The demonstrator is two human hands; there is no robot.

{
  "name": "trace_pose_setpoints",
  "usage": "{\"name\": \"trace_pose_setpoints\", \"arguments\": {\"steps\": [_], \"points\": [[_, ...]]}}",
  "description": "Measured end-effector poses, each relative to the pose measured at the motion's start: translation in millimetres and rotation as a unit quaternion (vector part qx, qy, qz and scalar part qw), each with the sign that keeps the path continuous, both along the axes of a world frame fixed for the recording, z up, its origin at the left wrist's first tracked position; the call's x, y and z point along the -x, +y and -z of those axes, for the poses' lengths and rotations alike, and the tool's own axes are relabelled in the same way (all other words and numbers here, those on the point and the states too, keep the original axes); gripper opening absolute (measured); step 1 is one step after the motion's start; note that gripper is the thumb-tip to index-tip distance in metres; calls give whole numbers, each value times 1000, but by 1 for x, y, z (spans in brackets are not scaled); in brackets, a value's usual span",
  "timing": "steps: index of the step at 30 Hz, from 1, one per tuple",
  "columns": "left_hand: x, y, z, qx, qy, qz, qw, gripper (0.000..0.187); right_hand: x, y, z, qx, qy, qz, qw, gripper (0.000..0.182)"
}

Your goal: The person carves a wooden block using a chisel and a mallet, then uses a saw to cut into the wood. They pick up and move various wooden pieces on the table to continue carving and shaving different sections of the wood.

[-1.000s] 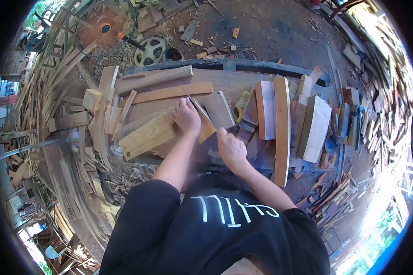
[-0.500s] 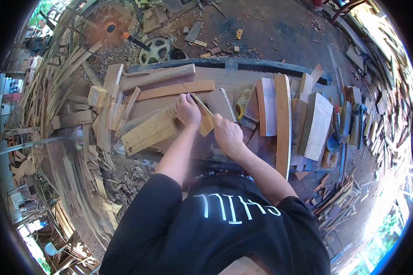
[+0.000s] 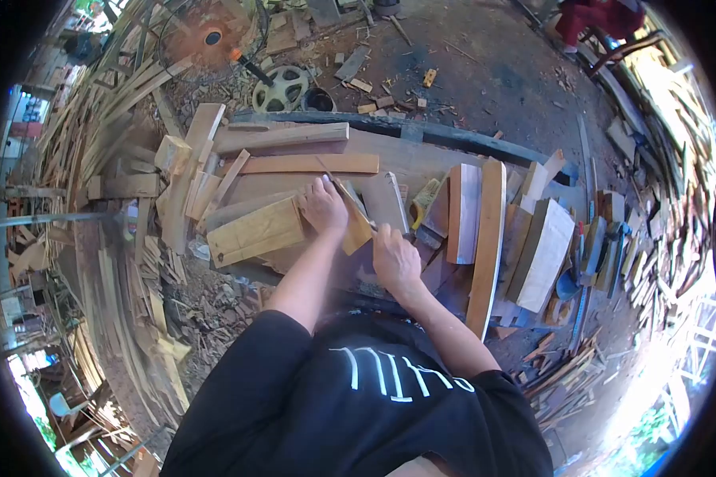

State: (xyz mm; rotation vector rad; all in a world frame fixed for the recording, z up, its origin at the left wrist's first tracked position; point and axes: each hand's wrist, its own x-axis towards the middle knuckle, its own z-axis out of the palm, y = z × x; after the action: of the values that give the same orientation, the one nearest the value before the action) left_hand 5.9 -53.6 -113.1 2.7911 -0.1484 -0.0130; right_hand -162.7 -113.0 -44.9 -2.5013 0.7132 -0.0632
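A small yellowish wooden piece (image 3: 356, 242) lies in front of me on the workbench (image 3: 429, 159). My left hand (image 3: 324, 208) is closed at its far end, fingers curled on the wood. My right hand (image 3: 396, 258) is closed round the near end of a long thin tool (image 3: 352, 196), which runs slantwise along the piece towards my left fingers. Its exact kind is too thin to make out. Left of my left hand sits a wide yellow block (image 3: 256, 231). A grey-brown wood block (image 3: 386, 201) lies just beyond the tool.
Long boards (image 3: 310, 164) lie across the far side. To the right stand a tall brown plank (image 3: 485, 250) and a pale thick block (image 3: 542, 254). A wheel (image 3: 281, 89) and a fan (image 3: 212, 38) are beyond the bench. A person in red (image 3: 601, 20) is at upper right.
The camera view has shifted slightly, so the bench appears lower. My right hand has moved a little along the tool's line, towards me. Both hands keep their grip.
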Motion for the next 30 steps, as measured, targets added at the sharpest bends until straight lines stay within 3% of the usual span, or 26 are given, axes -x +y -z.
{"name": "trace_pose_setpoints", "arguments": {"steps": [5, 9, 12, 16, 21, 26, 30], "points": [[5, -5, -11, -11, 31, -36, 999, 38, 20, -12, -2, 12, 32, -44, 998, 25], [5, -12, -11, -21, 9, -55, 998, 37, 5, -33, 5, 45, 80, 27, 995, 23], [4, -11, -12, -35, 2, -54, 998, 35, 21, -28, 9, 74, 35, -91, 993, 21], [2, -7, -10, -26, -11, -34, 999, 34, 14, -11, 4, 61, 28, -62, 996, 22], [6, -7, -13, -5, -10, -35, 999, 33, -55, -12, 24, 36, -4, -64, 997, 17], [4, -8, -13, -6, -34, -33, 999, 33, -13, -9, 20, 30, 4, -53, 998, 14], [6, -8, -10, -4, -47, -35, 998, 30, -35, -9, 24, 36, 29, -60, 997, 14]]}}
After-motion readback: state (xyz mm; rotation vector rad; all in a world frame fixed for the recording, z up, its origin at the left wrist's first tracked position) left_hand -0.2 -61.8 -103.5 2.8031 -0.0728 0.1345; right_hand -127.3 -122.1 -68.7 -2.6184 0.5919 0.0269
